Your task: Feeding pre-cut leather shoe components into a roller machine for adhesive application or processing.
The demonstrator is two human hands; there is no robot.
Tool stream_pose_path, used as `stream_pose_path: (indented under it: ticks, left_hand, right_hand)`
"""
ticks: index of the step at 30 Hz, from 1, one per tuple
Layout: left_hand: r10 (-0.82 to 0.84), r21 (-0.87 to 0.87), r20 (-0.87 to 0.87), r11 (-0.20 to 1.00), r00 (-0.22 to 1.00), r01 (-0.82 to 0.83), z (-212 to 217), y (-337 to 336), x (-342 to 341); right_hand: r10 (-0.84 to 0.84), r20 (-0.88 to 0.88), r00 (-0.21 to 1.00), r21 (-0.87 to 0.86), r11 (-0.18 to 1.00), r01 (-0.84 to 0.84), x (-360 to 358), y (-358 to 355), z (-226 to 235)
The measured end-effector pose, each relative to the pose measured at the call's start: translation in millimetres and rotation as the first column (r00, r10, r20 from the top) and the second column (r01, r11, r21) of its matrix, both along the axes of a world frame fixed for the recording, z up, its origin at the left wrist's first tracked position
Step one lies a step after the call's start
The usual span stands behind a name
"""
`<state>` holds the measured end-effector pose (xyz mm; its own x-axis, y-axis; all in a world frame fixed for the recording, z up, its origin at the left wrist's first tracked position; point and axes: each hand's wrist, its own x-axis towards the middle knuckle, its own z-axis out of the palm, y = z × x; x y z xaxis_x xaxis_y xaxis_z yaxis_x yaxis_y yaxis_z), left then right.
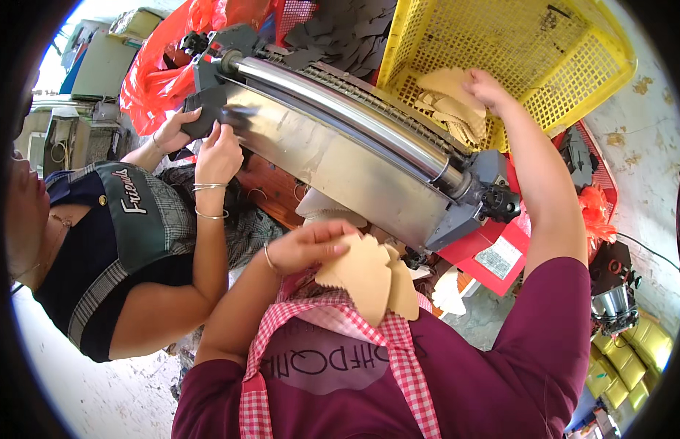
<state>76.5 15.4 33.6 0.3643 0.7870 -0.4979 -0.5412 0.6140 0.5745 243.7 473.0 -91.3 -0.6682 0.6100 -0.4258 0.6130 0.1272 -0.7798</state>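
Left hand (307, 245): I see it close to my chest, fingers and thumb closed on a stack of tan leaf-shaped cutouts (369, 274), which hang down over my checked apron (398, 351).
Right hand (486, 88): I have it stretched up into the yellow basket (574, 66), fingers lying on a pile of tan cutouts (453, 106) in the basket's lower corner; I cannot tell whether the fingers are closed around any of them.
Cutouts: one stack is pinched in my left hand just below the roller machine (340, 146); the other pile lies inside the basket, beyond the machine's right end.
Roller machine: a long shiny metal roller and a slanted steel plate run between my two hands, with grey end blocks.
Co-worker: a person in a dark vest sits at my left, both hands (205, 135) at the machine's left end, holding a dark piece (208, 106) against the plate.
Around: a red plastic bag (161, 69) lies behind the machine's left end, dark cutouts (347, 33) are heaped behind the roller, and yellow blocks (625, 358) sit at the lower right.
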Motion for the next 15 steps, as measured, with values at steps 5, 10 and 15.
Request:
stream_pose_path:
  ticks: [5,10,15]
  left_hand:
    - [0.161,0.002,0.079,0.987,0.984,-0.162,29,-11,30]
    - [0.283,0.271,-0.508,0.949,0.814,-0.16,30,17,9]
    - [0.471,0.47,-0.729,0.872,0.497,-0.137,39,31,-5]
  right_hand:
    - [0.051,0.719,0.693,0.239,0.919,-0.315,18,17,-16]
    - [-0.027,-0.154,0.988,0.136,0.99,0.048,15,-44,122]
    - [0.243,-0.319,0.916,0.177,0.965,-0.194,4,-218,234]
